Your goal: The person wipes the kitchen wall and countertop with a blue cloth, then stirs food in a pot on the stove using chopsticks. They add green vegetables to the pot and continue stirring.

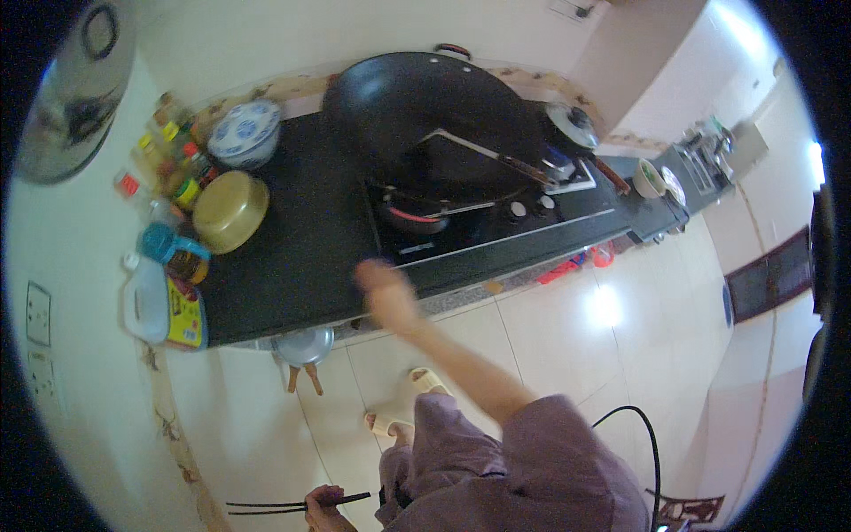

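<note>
My left hand [326, 509], low in the picture beside my trousers, holds a pair of dark chopsticks [266, 508] that point left. My right hand [392, 296] reaches over the counter's front edge, just left of the stove's near corner. It is blurred, and whether its fingers hold something cannot be made out. Beyond it a large black wok [379, 113] sits on the black glass cooktop [459, 243]. Across the wok lies a long-handled utensil [498, 157] with a wooden grip. Two pale knobs [518, 211] show at the cooktop's front.
A gold-coloured basin [231, 211], a blue-and-white covered bowl [246, 133], a blue-lidded jug [176, 251] and a large plastic jug [166, 306] line the left, among several bottles. Right of the wok are a glass lid [572, 126] and a small bowl [647, 181]. A metal pan [304, 346] hangs below the counter.
</note>
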Demonstrator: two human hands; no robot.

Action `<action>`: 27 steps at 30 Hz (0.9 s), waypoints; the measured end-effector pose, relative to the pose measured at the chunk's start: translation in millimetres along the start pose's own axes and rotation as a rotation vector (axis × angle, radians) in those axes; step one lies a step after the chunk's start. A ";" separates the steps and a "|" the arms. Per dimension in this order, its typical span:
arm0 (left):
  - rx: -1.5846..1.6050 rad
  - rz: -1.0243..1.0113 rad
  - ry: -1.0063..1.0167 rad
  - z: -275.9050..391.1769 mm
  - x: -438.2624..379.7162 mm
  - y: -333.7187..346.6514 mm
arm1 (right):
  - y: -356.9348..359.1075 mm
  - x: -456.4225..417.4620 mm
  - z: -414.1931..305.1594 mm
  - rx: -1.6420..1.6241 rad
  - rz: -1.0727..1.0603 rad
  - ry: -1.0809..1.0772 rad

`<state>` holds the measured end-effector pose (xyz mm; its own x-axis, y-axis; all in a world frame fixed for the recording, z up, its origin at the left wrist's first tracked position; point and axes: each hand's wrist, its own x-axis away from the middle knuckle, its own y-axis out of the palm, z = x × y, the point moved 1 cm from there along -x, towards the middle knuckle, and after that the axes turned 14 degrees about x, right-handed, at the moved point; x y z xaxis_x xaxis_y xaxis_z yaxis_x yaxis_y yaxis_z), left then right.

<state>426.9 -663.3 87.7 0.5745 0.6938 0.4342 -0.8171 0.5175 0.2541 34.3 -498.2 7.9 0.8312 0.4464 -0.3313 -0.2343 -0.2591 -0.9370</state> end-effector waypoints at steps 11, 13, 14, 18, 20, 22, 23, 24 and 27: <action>-0.190 -0.185 0.143 -26.6 31.1 146.6 | -26.6 61.9 122.3 -0.164 -0.031 -0.116; -0.134 -0.207 0.139 -43.8 50.1 182.5 | -30.9 88.2 198.2 -0.121 0.095 -0.087; -0.148 -0.233 0.112 -52.8 54.1 206.0 | -47.5 102.7 240.2 -0.114 0.124 -0.026; -0.206 -0.159 0.125 -122.2 90.0 262.5 | -82.4 144.4 380.4 -0.067 0.140 0.112; -0.171 -0.156 0.068 -137.4 110.9 300.2 | -98.6 166.8 451.7 0.068 0.118 0.162; -0.194 -0.193 0.046 -150.9 125.6 320.7 | -108.2 192.9 528.8 0.146 0.069 0.298; -0.146 -0.207 0.026 -150.5 133.9 335.2 | -113.6 206.1 565.3 0.152 0.015 0.430; -0.130 -0.213 0.023 -152.0 139.6 341.7 | -121.0 219.0 601.4 0.004 0.137 0.610; -0.116 -0.211 0.011 -153.5 142.9 344.8 | -151.3 209.8 603.5 0.297 0.271 0.693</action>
<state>234.7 -308.9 104.7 0.7332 0.5692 0.3721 -0.6679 0.7055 0.2371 -60.1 151.6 13.4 0.8275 -0.2579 -0.4987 -0.5161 0.0003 -0.8565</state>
